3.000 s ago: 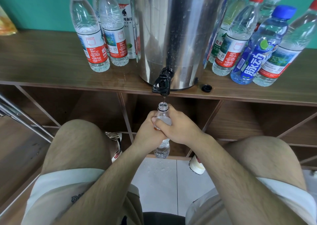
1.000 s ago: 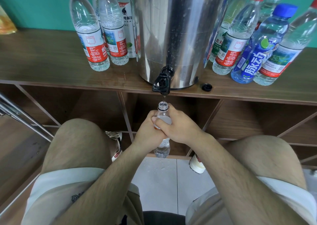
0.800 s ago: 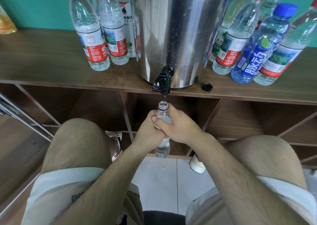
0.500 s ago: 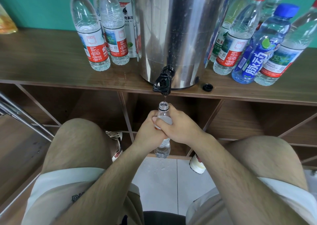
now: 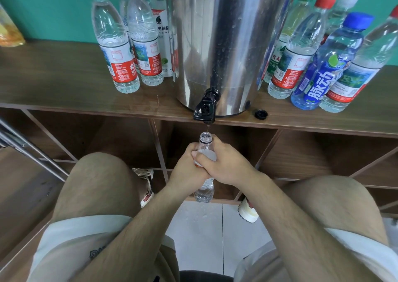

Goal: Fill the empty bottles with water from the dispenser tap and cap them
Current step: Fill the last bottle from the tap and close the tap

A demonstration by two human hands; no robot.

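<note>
- Two hands hold one uncapped clear bottle (image 5: pixel 203 192) upright. The left hand (image 5: pixel 185 173) and the right hand (image 5: pixel 229 167) both have their fingers curled tightly round its middle, the right overlapping the left.
- Its open neck sits directly under the black tap (image 5: pixel 204 109), with a thin stream of water (image 5: pixel 207 129) running into it.
- That tap juts over the front edge of the wooden shelf (image 5: pixel 53 77), at the foot of the steel dispenser (image 5: pixel 228 45).
- A loose black cap (image 5: pixel 261 113) lies on the shelf just right of the dispenser's base.
- Left of the dispenser stand capped bottles: two red-capped ones (image 5: pixel 116 45) in front and a black-capped one (image 5: pixel 161 23) behind.
- On the right is a tighter cluster, with a red-capped bottle (image 5: pixel 297 51), a blue bottle (image 5: pixel 327 66) and a green-capped bottle (image 5: pixel 301 8) further back.
- Both hands hide the held bottle's label and its water level.
- Bare knees flank the forearms, and two shoes (image 5: pixel 146 184) rest under the shelf on either side of the bottle.
- Droplets speckle the pale floor tile (image 5: pixel 200 238).
- Metal bars (image 5: pixel 28 150) slant in at the left edge.
</note>
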